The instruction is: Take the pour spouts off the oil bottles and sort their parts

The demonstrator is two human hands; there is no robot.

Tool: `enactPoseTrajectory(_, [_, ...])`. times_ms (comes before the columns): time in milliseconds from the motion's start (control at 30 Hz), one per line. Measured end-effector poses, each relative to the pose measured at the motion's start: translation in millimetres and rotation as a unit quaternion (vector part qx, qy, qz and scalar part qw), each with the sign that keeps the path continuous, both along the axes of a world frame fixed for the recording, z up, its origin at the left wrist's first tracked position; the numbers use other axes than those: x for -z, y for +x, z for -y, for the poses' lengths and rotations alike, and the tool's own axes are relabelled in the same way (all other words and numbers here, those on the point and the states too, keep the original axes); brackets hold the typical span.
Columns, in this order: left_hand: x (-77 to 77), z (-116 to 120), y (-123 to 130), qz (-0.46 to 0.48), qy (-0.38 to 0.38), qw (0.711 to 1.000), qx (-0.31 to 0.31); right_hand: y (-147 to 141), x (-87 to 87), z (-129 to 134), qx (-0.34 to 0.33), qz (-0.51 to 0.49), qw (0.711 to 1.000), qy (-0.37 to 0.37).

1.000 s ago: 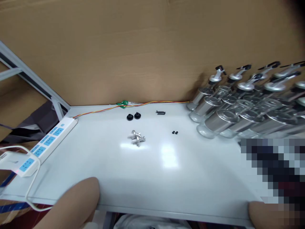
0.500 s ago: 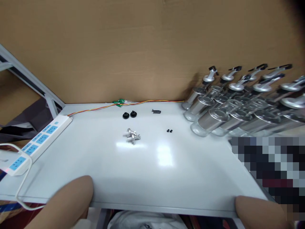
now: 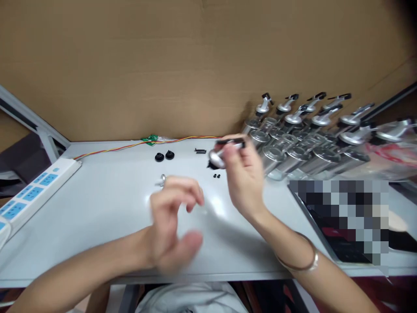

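Brown cardboard (image 3: 146,74) forms the backdrop of a pale workbench (image 3: 107,195) that carries a bottle group (image 3: 295,158) at its right side. Farthest left of the bottle group lies a white power strip (image 3: 66,167) with blue socket faces. Red and yellow wires (image 3: 124,150) run from beside it along the rear edge toward the bottle group. Well left of the bottle group, two round black stoppers (image 3: 170,154) sit side by side. In front of these, a silver metal part (image 3: 162,179) is mostly hidden by the left hand (image 3: 171,211), which is blurred: fingers bent, thumb well apart from them. Nearer to the bottle group lie a thin black bracket (image 3: 200,151) and two tiny black caps (image 3: 216,176). Raised just left of the bottle group is one pour spout (image 3: 217,157): domed silver collar, black lower end, black lever on top, outline blurred. The right hand (image 3: 245,178) pinches it between thumb and fingers. Bottle group: clear glass bottles in rows, fitted with steel sleeves and topped by silver spouts with black levers. Contents cannot be told through the glass.
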State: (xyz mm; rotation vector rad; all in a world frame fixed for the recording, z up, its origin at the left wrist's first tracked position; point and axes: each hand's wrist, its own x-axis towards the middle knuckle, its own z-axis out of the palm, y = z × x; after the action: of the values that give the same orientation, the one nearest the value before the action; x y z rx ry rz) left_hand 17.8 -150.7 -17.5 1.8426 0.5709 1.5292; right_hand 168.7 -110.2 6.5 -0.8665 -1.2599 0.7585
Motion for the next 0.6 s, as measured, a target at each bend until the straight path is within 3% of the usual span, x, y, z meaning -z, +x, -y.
enactPoseTrajectory(100, [22.1, -13, -1, -0.024, -0.208, 0.978, 0.021, 0, 27.3, -7, -0.116, 0.008, 0.989, -0.091])
enactPoseTrajectory(167, [37.0, -21, -3, -0.03, -0.321, 0.943, 0.08, 3, 41.9, -11, -0.18, 0.043, 0.973, -0.136])
enactPoseTrajectory(233, [47.8, -27, -6, -0.024, -0.383, 0.91, 0.153, 8, 49.9, -11, -0.215, 0.086, 0.961, -0.152])
enactPoseTrajectory(367, [57.5, -32, -9, -0.002, -0.434, 0.879, 0.198, 15, 51.7, -10, -0.238, 0.177, 0.949, -0.106])
enactPoseTrajectory(600, [60.9, -37, -5, -0.022, -0.439, 0.882, 0.169, 14, 53.3, -6, -0.227, 0.311, 0.923, -0.002])
